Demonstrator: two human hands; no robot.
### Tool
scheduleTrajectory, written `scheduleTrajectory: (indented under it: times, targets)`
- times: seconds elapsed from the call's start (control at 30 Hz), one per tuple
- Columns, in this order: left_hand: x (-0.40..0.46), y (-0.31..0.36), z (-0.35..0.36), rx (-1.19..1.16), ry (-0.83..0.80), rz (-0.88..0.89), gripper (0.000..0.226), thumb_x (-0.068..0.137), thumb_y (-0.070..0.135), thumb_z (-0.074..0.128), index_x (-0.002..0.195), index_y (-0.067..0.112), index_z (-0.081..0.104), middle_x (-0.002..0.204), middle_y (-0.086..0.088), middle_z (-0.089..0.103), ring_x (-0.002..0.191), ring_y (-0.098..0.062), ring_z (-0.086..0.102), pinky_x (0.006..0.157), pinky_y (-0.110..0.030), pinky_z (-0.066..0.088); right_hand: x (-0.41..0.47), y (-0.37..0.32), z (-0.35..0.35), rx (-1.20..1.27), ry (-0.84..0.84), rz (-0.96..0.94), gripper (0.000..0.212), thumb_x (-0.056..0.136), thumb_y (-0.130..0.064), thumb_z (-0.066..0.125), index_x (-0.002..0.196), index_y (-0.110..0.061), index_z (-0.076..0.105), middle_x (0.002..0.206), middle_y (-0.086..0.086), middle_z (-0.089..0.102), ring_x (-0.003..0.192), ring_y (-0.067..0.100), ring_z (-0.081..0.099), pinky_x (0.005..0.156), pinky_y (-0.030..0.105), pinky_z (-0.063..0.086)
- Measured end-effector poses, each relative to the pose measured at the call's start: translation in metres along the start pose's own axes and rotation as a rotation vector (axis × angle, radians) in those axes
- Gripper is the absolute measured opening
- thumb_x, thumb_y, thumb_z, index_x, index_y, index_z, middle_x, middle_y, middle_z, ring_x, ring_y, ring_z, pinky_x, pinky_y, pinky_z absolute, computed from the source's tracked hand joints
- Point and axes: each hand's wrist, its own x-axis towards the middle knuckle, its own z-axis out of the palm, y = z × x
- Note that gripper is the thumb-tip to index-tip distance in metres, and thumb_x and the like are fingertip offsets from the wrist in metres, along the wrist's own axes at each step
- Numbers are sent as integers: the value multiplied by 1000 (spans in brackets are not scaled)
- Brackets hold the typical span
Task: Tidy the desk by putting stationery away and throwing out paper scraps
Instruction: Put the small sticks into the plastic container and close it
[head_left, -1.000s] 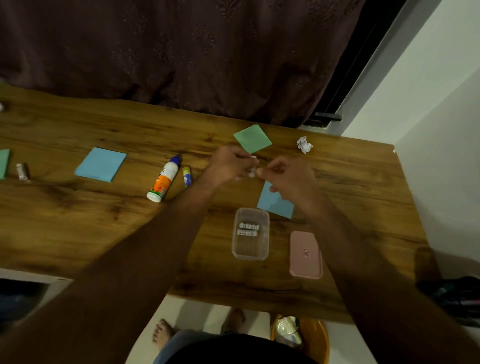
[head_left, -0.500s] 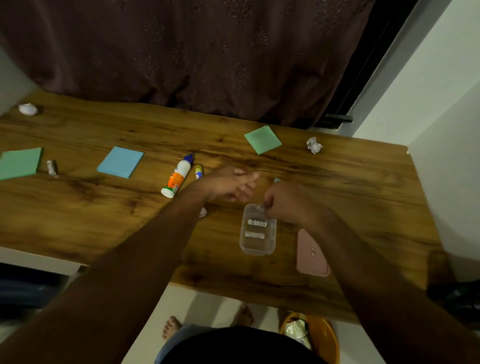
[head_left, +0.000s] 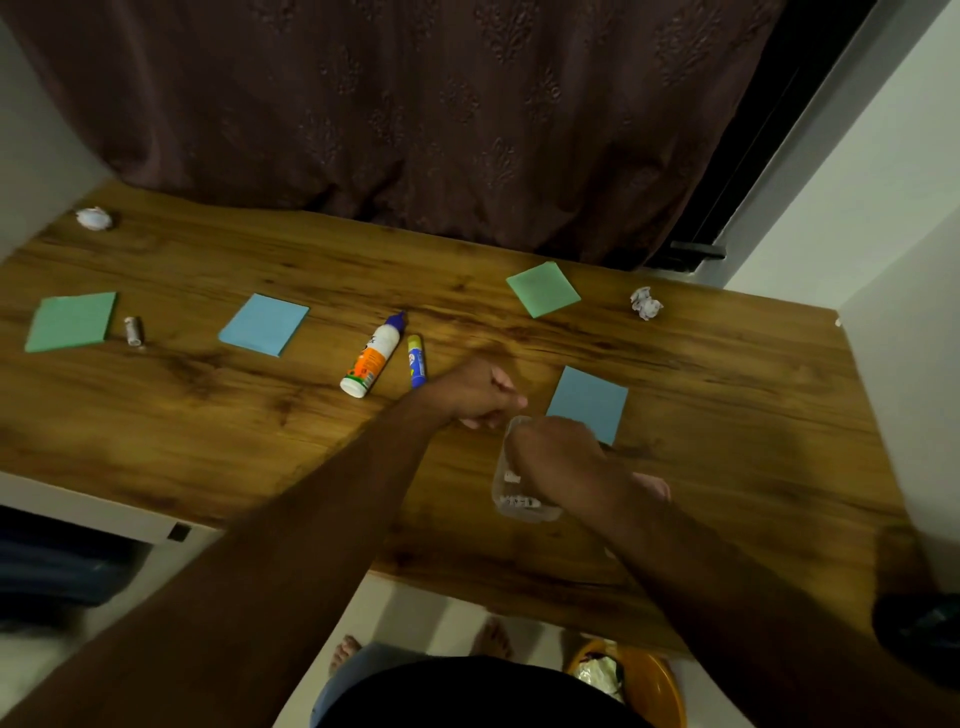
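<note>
Both arms reach over the wooden desk (head_left: 208, 426). The right hand (head_left: 558, 457) hangs over the far end of the clear plastic box (head_left: 511, 499), fingers curled down into it; whether they hold anything I cannot tell. The left hand (head_left: 475, 392) sits just left of the box with its fingers curled, its contents hidden too. The box lies near the front edge, its long axis running near to far, with small white pieces inside. It looks light, stiff and a bit slippery, best steadied by its side walls. The glue bottle (head_left: 371, 358) lies further left, its nozzle pointing to the far right.
</note>
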Motion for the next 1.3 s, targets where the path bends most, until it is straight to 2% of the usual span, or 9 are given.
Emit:
scheduleTrajectory:
  times: [0.17,0.3,0.37,0.47,0.57,0.73,0.87,1.1,1.3]
  targets:
    - [-5,-7,-12,-51,86,12,12,91,23,62,96,12,65,78,-9,65,72,-18,62,55,-22,48,13,14,-38,68,112,37,11,88,-26,65,96,-22,70,101,0,66,86,18,62,72,33,54]
    - [-13,-27,-42,-158,248,13,16,87,31,70,81,16,66,69,-3,64,62,-14,60,54,-22,50,43,3,-61,228,275,22,18,85,-42,67,75,-27,62,79,-7,63,75,14,59,59,26,41]
    - [-18,-43,-64,-187,348,-14,16,88,27,67,74,21,62,69,-3,65,60,-14,60,53,-24,48,63,-16,-63,352,339,9,19,84,-45,68,78,-27,65,72,-7,62,69,12,58,55,26,40]
    - [-33,-69,-101,-166,447,-73,14,90,31,63,86,18,65,73,-8,67,64,-20,62,55,-27,48,100,-52,-60,511,327,-10,20,82,-44,71,86,-24,70,79,-6,70,74,12,63,62,28,50]
    - [-53,-101,-142,-65,619,-133,24,88,37,66,95,13,69,85,-8,72,80,-22,69,72,-32,54,137,-91,-59,625,316,-14,20,80,-39,73,86,-20,72,86,-2,73,83,17,67,68,28,49]
    - [-88,-169,-217,71,835,-266,29,91,37,61,108,14,68,110,-7,70,101,-24,66,74,-28,48,176,-148,-62,652,262,-19,20,85,-40,69,90,-21,70,84,-6,68,81,13,63,64,26,48]
    - [-106,-225,-279,41,963,-398,29,94,31,55,112,9,64,111,-16,67,109,-31,61,90,-35,49,198,-184,-61,632,225,-30,17,87,-41,66,82,-25,65,81,-7,67,81,13,63,71,33,53]
    - [-103,-276,-325,21,977,-526,35,98,34,50,116,5,58,114,-17,63,105,-34,61,89,-42,50,217,-224,-52,585,275,-32,21,87,-40,66,87,-19,69,80,-8,65,77,9,60,63,26,44]
    - [-88,-283,-328,59,928,-554,36,101,32,43,113,2,60,109,-17,64,101,-31,62,86,-39,50,222,-243,-52,615,254,26,24,89,-42,64,96,-20,69,92,-7,67,87,8,60,74,29,51]
